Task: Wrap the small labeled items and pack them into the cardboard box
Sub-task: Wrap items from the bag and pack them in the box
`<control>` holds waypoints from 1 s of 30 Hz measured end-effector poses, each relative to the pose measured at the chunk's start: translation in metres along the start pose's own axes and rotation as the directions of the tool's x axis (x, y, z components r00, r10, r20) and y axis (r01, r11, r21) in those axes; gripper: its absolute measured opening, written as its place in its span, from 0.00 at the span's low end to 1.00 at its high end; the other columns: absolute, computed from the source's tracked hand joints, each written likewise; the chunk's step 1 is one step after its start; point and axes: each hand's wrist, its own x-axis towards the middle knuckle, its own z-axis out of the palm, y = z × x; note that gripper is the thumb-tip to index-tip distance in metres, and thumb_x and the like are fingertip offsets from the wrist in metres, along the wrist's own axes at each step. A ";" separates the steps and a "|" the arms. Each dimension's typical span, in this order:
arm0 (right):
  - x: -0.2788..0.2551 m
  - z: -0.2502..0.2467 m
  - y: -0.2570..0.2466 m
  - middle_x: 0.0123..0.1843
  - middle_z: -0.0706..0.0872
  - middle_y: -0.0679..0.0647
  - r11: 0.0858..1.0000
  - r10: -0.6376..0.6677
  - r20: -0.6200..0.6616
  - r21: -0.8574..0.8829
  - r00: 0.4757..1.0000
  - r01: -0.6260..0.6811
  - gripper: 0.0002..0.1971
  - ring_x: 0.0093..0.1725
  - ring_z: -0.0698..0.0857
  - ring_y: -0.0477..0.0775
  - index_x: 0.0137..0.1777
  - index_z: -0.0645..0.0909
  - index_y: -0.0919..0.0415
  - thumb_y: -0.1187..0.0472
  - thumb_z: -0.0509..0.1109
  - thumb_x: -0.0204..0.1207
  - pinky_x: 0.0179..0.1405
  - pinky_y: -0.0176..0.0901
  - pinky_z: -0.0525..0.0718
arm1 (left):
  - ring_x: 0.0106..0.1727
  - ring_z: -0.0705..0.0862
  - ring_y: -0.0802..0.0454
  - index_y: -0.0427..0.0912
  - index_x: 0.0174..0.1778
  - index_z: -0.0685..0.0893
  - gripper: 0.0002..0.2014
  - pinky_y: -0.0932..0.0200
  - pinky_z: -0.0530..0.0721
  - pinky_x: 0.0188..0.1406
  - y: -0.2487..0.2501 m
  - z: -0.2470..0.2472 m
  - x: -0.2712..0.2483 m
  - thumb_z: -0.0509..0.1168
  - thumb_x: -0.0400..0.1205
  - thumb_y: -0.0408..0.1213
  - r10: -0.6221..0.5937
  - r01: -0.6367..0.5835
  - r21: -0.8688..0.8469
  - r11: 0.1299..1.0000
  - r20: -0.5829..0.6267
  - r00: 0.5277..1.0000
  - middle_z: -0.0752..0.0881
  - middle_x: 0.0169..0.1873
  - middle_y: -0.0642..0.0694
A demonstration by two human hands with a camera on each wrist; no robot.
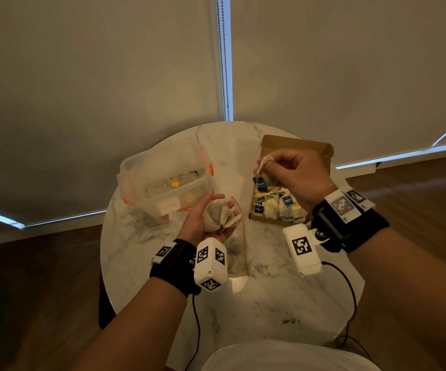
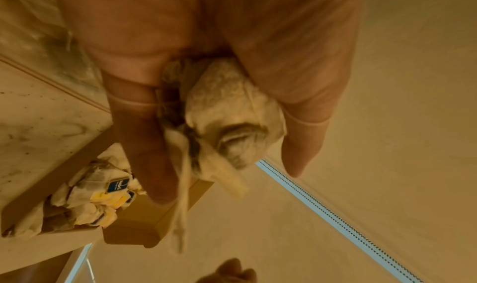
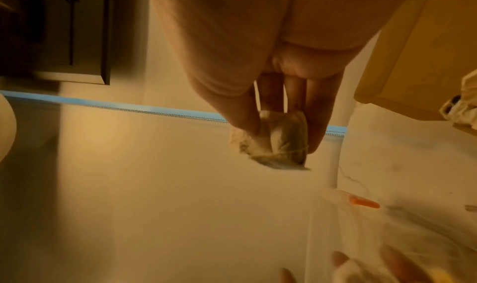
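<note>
right hand (image 1: 294, 172) pinching 1 wrapped tea bag (image 1: 266, 178) over cardboard box (image 1: 296, 145); left hand (image 1: 203, 223) cupping loose tea bags (image 1: 219, 216); packing step; lowering into box appearing next.

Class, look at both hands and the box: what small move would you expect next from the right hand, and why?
Probably lowering the tea bag that the right hand pinches into the cardboard box. The hand hovers over the box, where other wrapped tea bags lie, while the left hand holds a bunch.

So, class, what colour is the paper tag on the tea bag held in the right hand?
Dark blue with white lettering, on the tag of the tea bag the right hand pinches; clearest in the head view.
</note>
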 end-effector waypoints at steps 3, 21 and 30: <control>-0.004 0.002 0.003 0.48 0.92 0.61 0.999 0.050 0.037 -0.019 0.998 -0.049 0.05 0.50 0.91 0.61 0.47 0.88 0.60 0.66 0.71 0.79 0.50 0.51 0.89 | 0.34 0.89 0.51 0.44 0.43 0.86 0.12 0.61 0.86 0.25 0.006 0.004 -0.002 0.72 0.71 0.48 0.016 -0.016 0.078 0.997 -0.005 1.000 0.90 0.39 0.45; -0.014 0.018 -0.004 0.45 0.89 0.56 0.988 0.144 0.088 -0.066 0.986 -0.138 0.04 0.36 0.89 0.45 0.49 0.86 0.63 0.64 0.70 0.80 0.30 0.34 0.86 | 0.34 0.86 0.52 0.36 0.55 0.88 0.11 0.58 0.84 0.34 0.007 0.026 -0.009 0.74 0.77 0.26 0.323 -0.412 0.564 0.716 0.256 0.911 0.90 0.34 0.45; -0.014 0.016 -0.006 0.41 0.88 0.60 0.987 0.157 0.094 -0.037 0.983 -0.154 0.06 0.34 0.89 0.53 0.49 0.84 0.67 0.64 0.69 0.81 0.31 0.43 0.90 | 0.31 0.84 0.51 0.43 0.45 0.87 0.07 0.60 0.81 0.30 0.010 0.025 -0.007 0.76 0.76 0.29 0.399 -0.435 0.592 0.678 0.201 0.895 0.87 0.29 0.48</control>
